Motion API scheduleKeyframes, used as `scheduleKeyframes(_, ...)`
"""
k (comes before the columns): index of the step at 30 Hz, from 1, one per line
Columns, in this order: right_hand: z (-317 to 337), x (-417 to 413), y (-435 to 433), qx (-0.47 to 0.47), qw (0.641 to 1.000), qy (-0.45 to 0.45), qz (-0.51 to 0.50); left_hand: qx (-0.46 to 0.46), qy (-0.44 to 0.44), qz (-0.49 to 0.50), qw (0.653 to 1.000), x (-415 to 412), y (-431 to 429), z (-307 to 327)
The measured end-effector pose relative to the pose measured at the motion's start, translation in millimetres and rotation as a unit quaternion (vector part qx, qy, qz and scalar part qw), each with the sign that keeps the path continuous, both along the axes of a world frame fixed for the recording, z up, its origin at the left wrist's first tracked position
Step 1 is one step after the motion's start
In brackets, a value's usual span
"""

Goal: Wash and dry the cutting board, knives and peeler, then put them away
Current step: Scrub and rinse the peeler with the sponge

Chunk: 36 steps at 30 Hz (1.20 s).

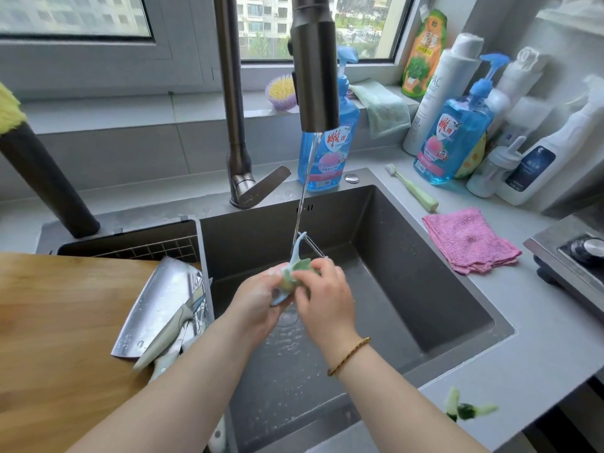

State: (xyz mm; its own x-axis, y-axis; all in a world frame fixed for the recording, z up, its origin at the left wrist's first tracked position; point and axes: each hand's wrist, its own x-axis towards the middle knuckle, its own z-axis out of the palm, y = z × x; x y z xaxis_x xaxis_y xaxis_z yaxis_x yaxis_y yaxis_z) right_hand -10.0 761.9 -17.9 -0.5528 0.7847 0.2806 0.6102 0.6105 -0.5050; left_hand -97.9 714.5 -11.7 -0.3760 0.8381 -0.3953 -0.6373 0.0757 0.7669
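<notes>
Currently one pale blue peeler (298, 251) is over the sink (425, 273), its head pointing up into the single thin stream of water (305, 181) falling from the faucet (315, 76). Both hands meet around it above the basin. The left hand (258, 295) comes in from the lower left with its fingers curled round the peeler's handle, the end of which pokes out below the palm. The right hand (322, 295), with one braided bracelet (348, 356) on its wrist, comes in from the lower right, knuckles up. Its fingers pinch a green cloth (302, 266) against the peeler's stem.

One wooden cutting board (49, 322) lies to the left of the basin. On its right edge rests one wet cleaver (157, 302), and across that lies one smaller knife (165, 335) with a pale handle. A second pale handle shows beneath it, but I cannot tell what it belongs to.

Two blue pump bottles stand behind the basin, one (327, 158) just behind the stream and one (454, 138) further right among several white bottles. One pink cloth (467, 243) and one green toothbrush (411, 188) lie on the counter to the right. A few green peelings (464, 410) lie at its near edge.
</notes>
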Motion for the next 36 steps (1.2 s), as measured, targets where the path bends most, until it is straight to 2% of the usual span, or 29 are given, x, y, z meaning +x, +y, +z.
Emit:
scheduleKeyframes(2,-1,2,3,0.038,0.999,0.014,0.026,-0.004,0.015,-0.021,1.000,-5,6,1)
scheduleKeyframes(3,-3,2,10,0.015,0.999,0.007,0.029,-0.006,0.024,-0.033,0.999,-5,10,3)
scheduleKeyframes(6,-1,-2,24,0.015,0.998,-0.011,-0.053,-0.027,0.043,-0.032,0.998,-4,24,9)
scheduleKeyframes(7,0,-5,23,-0.025,0.999,0.009,-0.044,-0.036,0.049,-0.028,0.998,-6,29,9)
scheduleKeyframes(8,-1,-5,21,-0.020,1.000,0.016,-0.013,-0.046,0.054,-0.027,0.997,-9,31,9)
scheduleKeyframes(9,-2,-4,22,0.040,0.999,0.007,0.015,-0.050,0.057,-0.027,0.997,-11,33,8)
scheduleKeyframes(11,-4,-5,35,0.017,0.999,-0.022,0.032,-0.048,0.068,-0.029,0.996,-12,35,9)
scheduleKeyframes(12,-8,-5,45,0.037,0.999,-0.026,0.011,-0.043,0.074,-0.032,0.996,-10,36,11)
scheduleKeyframes(13,-9,-3,53,0.043,0.998,0.010,-0.038,-0.039,0.076,-0.033,0.996,-9,38,12)
scheduleKeyframes(15,-1,-10,46,0.023,0.998,-0.002,-0.057,-0.038,0.071,-0.021,0.996,-11,43,14)
scheduleKeyframes(16,0,-16,38,0.008,0.999,0.006,-0.033,-0.043,0.068,-0.010,0.997,-16,45,12)
scheduleKeyframes(18,-2,-17,31,0.052,0.998,0.025,0.017,-0.045,0.068,-0.006,0.997,-24,45,9)
scheduleKeyframes(19,-2,-16,35,0.033,0.998,0.031,0.031,-0.039,0.067,-0.011,0.997,-25,45,8)
scheduleKeyframes(20,-3,-17,41,0.028,0.999,0.004,0.025,-0.032,0.062,-0.015,0.997,-25,45,8)
scheduleKeyframes(23,6,-22,47,-0.009,0.997,0.028,-0.065,-0.015,0.059,-0.032,0.998,-22,45,10)
scheduleKeyframes(24,4,-24,43,-0.022,0.999,0.035,-0.036,-0.016,0.059,-0.031,0.998,-24,45,10)
scheduleKeyframes(26,-2,-20,40,0.011,0.999,0.032,0.012,-0.028,0.062,-0.028,0.997,-26,43,7)
scheduleKeyframes(27,-4,-19,44,-0.014,0.999,0.030,0.021,-0.032,0.065,-0.032,0.997,-25,42,7)
scheduleKeyframes(30,-3,-18,55,0.004,0.997,0.023,-0.072,-0.030,0.079,-0.052,0.995,-19,42,8)
scheduleKeyframes(32,-4,-20,45,-0.014,0.999,0.031,-0.030,-0.036,0.069,-0.040,0.996,-19,38,6)
scheduleKeyframes(34,-6,-16,42,0.042,0.998,0.031,0.018,-0.048,0.042,-0.034,0.997,-22,33,5)
scheduleKeyframes(36,-7,-17,52,-0.007,1.000,0.014,-0.021,-0.061,0.021,-0.038,0.997,-21,30,5)
